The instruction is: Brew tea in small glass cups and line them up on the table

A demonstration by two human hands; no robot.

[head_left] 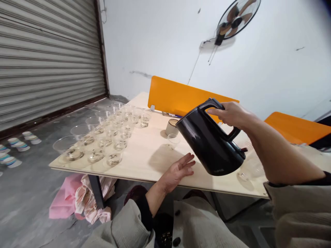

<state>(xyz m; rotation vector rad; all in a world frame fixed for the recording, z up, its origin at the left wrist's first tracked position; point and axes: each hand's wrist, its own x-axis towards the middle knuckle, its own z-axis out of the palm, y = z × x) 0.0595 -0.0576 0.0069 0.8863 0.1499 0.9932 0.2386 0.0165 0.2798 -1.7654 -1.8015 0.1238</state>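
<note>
A black electric kettle is tilted over the table, spout end down to the left. My right hand grips its handle. Just left of the kettle's spout stands a clear plastic cup, partly hidden behind it. My left hand is held above the table's front edge, below the kettle, its fingers stretched out and nothing in it. Rows of clear cups with dark bits at the bottom fill the table's left side. Whether liquid is leaving the spout I cannot make out.
Behind the cup sits a round grey container. More clear cups stand right of the kettle. An orange divider runs along the back of the wooden table. Pink cloth and striped cup stacks lie on the floor at left.
</note>
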